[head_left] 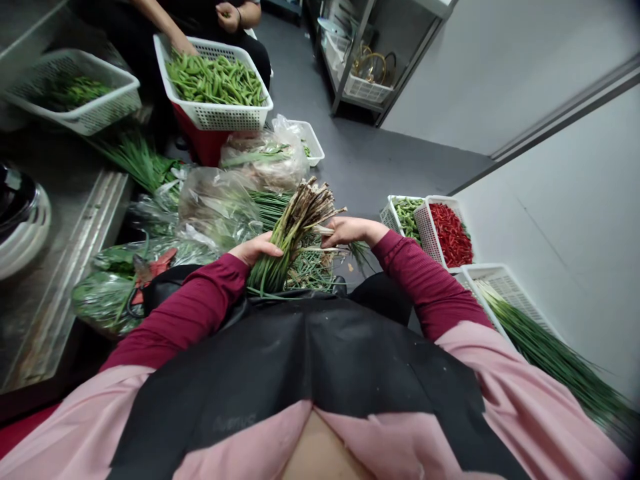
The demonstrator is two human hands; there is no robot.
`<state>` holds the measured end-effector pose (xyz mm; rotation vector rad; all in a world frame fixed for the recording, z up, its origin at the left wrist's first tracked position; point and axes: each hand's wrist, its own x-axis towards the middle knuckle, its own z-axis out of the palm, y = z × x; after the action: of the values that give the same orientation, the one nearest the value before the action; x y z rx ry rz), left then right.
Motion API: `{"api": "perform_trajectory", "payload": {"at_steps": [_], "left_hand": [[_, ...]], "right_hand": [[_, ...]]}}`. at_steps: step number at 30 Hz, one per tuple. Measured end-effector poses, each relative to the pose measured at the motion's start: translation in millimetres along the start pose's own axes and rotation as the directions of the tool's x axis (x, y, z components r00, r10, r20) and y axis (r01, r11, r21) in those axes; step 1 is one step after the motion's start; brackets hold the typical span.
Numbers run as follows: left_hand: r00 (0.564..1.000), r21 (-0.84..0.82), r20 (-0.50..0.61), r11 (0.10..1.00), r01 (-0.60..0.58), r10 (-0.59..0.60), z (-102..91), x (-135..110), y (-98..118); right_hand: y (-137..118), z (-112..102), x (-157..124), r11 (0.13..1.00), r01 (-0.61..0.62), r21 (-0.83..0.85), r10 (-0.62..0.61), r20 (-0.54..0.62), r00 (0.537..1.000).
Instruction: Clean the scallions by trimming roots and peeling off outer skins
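Observation:
My left hand [260,249] is wrapped round a thick bunch of green onions [295,223], its dirty brown root ends pointing up and away from me. On the right side of the bunch, my right hand [347,231] has its fingers closed on a few white-ended green onion stalks, which stick out toward the left. Below the hands lies a heap of loose green trimmings [313,270]. More green onions [270,205] lie just beyond the bunch, beside a clear plastic bag [215,207].
Ahead, a co-worker's hand [184,45] reaches into a white basket [220,119] of green peppers. At right stand a basket of red chillies [451,233] and one of long green onions [535,340]. Bagged greens [107,283] and red-handled scissors [153,273] lie left, near a metal ledge [75,267].

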<state>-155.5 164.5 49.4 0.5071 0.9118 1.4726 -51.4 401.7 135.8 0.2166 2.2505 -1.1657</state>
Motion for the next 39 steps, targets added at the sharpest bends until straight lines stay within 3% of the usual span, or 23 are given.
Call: {"api": "perform_trajectory", "payload": {"at_steps": [3, 7, 11, 16, 20, 22, 23, 26, 28, 31, 35, 39], "left_hand": [[1.000, 0.005, -0.001, 1.000, 0.008, -0.008, -1.4, 1.4, -0.5], [1.000, 0.021, -0.005, 1.000, -0.005, 0.005, -3.5, 3.7, -1.5], [1.000, 0.043, -0.001, 0.999, -0.024, 0.024, -5.2, 3.7, 0.0], [0.997, 0.026, -0.038, 0.997, -0.067, 0.068, -6.8, 0.1, 5.4], [0.994, -0.028, -0.066, 0.996, -0.088, 0.086, -10.9, -4.0, 8.2], [0.992, -0.063, -0.063, 0.992, -0.113, 0.109, -15.3, -4.9, 7.9], [0.991, -0.081, -0.062, 0.989, -0.125, 0.120, -17.9, -4.6, 7.3], [0.987, -0.121, -0.072, 0.981, -0.149, 0.141, -24.4, -1.8, 5.0], [0.987, -0.137, -0.076, 0.979, -0.154, 0.144, -25.8, 0.8, 4.0], [0.988, -0.155, -0.072, 0.977, -0.143, 0.133, -23.1, 3.7, 4.1], [0.992, -0.169, -0.058, 0.978, -0.120, 0.111, -16.8, 5.7, 5.0], [0.994, -0.195, -0.056, 0.976, -0.101, 0.091, -14.5, 6.9, 3.5]], "right_hand": [[0.1, 5.2, -7.2, 0.998, -0.027, 0.052, 0.024, 0.053, 0.998], [4.7, 14.0, -9.8, 0.998, -0.028, 0.056, 0.035, -0.129, 0.991], [24.7, 14.9, -4.3, 0.988, -0.066, 0.138, 0.107, -0.317, 0.942], [56.6, 2.9, 0.0, 0.926, 0.009, 0.377, 0.234, -0.593, 0.771], [75.0, -10.3, 0.5, 0.954, -0.006, 0.300, 0.256, -0.800, 0.542], [81.4, -7.9, 3.6, 0.967, -0.046, 0.252, 0.242, -0.837, 0.491], [83.7, -2.4, 6.6, 0.973, -0.067, 0.221, 0.223, -0.829, 0.513], [86.1, 29.2, 21.2, 0.987, -0.137, 0.083, 0.155, -0.711, 0.686], [84.4, 53.0, 32.1, 0.979, -0.205, -0.005, 0.155, -0.636, 0.756], [77.5, 72.3, 41.6, 0.959, -0.278, -0.059, 0.186, -0.611, 0.770], [59.8, 63.6, 38.5, 0.978, -0.211, -0.005, 0.157, -0.648, 0.745], [41.7, 53.9, 29.8, 0.977, -0.202, 0.063, 0.203, -0.548, 0.812]]}}
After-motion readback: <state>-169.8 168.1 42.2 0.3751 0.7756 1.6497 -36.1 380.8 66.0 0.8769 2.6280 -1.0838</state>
